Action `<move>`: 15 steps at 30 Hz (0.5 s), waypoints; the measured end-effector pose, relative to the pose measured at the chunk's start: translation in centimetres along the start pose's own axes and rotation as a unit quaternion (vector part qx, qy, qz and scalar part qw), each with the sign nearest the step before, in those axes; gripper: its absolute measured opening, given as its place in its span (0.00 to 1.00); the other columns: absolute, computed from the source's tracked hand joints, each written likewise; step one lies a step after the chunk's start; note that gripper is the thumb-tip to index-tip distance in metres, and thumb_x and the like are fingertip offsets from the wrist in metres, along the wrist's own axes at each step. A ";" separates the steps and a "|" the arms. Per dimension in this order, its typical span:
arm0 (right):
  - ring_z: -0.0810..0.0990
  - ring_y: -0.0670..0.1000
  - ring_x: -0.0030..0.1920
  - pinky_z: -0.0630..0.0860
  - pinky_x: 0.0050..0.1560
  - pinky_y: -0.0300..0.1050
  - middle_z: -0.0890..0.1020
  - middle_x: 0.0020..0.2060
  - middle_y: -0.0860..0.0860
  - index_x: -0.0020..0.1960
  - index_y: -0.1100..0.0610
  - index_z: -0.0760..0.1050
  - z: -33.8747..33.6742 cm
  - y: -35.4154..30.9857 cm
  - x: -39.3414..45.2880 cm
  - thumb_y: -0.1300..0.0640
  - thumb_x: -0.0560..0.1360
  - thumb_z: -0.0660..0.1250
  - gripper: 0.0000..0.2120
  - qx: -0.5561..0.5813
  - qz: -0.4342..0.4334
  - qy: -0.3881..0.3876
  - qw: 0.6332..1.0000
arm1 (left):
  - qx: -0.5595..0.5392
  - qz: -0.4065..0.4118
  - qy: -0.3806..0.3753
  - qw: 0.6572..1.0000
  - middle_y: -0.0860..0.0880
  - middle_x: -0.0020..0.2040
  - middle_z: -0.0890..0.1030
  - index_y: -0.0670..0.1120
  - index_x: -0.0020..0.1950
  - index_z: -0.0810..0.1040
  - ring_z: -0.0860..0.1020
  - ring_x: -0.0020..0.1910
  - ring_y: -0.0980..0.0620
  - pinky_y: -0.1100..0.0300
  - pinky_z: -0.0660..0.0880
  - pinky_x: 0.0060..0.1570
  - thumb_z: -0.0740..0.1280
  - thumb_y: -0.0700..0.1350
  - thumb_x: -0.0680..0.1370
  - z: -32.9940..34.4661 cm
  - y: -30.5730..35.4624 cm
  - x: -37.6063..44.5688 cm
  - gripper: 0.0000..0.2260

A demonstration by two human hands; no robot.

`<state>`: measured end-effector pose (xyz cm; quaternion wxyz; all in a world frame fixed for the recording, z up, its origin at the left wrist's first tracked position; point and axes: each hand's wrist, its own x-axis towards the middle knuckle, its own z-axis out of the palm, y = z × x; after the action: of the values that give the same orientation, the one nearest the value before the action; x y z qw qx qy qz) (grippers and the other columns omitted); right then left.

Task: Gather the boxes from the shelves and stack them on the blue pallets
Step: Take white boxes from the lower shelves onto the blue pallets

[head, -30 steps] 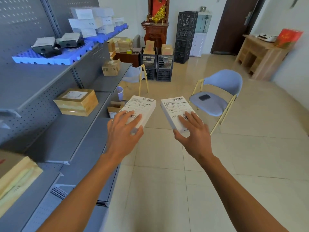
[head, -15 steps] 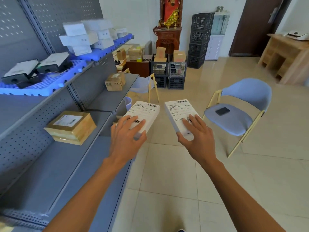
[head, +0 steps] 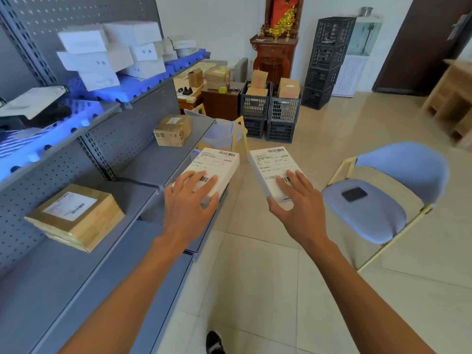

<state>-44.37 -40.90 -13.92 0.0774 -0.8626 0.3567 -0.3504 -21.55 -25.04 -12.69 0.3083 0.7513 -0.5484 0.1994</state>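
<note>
Carrying two white boxes toward the blue pallets.

Gripping one flat labelled box in each hand: left hand (head: 190, 200) on the left box (head: 213, 169), right hand (head: 297, 203) on the right box (head: 273, 169), fingers (head: 293, 176) spread over the labels, probably keeping both level. Holding them side by side, apart, above the floor beside the shelves (head: 102, 251). Aiming likely for the blue pallets (head: 122, 88) up top, already stacked with white boxes (head: 102, 57).

**Background items, right side and far wall**

Blue chair (head: 383, 200) on the tile floor (head: 255, 277), dark flat object (head: 354, 194) on its seat. Black crate stack (head: 329, 60) against the far wall beside a brown door (head: 421, 42). Grey crates (head: 270, 111) hold cardboard parcels. Red-gold shrine (head: 278, 26) on a dark wooden cabinet. Wooden tabletop (head: 454, 80) at right edge.
</note>
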 end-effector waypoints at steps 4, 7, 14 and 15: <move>0.65 0.54 0.76 0.71 0.66 0.63 0.72 0.73 0.52 0.70 0.50 0.75 2.9 1.4 5.1 0.43 0.75 0.71 0.25 0.004 -0.007 0.007 1.000 | 0.009 0.001 0.001 1.000 0.46 0.68 0.77 0.49 0.66 0.80 0.72 0.69 0.41 0.40 0.70 0.58 0.61 0.54 0.79 4.0 -2.6 4.6 0.19; 0.65 0.54 0.76 0.71 0.66 0.62 0.72 0.73 0.52 0.70 0.50 0.75 4.9 2.2 9.3 0.43 0.75 0.71 0.25 -0.005 -0.015 0.010 1.000 | 0.000 -0.007 0.004 1.000 0.46 0.68 0.77 0.49 0.67 0.80 0.71 0.69 0.42 0.39 0.70 0.60 0.60 0.55 0.79 6.8 -5.0 8.4 0.20; 0.66 0.55 0.76 0.71 0.65 0.61 0.74 0.72 0.53 0.69 0.51 0.76 8.3 4.8 18.3 0.42 0.76 0.70 0.25 -0.018 0.001 0.043 0.999 | -0.040 0.020 0.032 0.998 0.45 0.67 0.78 0.49 0.66 0.78 0.71 0.68 0.42 0.39 0.73 0.58 0.64 0.52 0.79 11.6 -8.7 18.5 0.18; 0.66 0.55 0.76 0.71 0.65 0.61 0.74 0.72 0.53 0.69 0.52 0.76 8.7 5.2 19.2 0.43 0.75 0.70 0.25 -0.019 0.004 0.045 0.999 | -0.043 0.020 0.033 0.998 0.45 0.67 0.77 0.49 0.67 0.78 0.71 0.68 0.43 0.38 0.73 0.58 0.64 0.52 0.79 12.1 -9.0 19.7 0.18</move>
<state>-31.91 -58.59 -11.81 0.0465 -0.8460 0.3693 -0.3816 -7.16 -45.24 -11.13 0.3539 0.7196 -0.5607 0.2062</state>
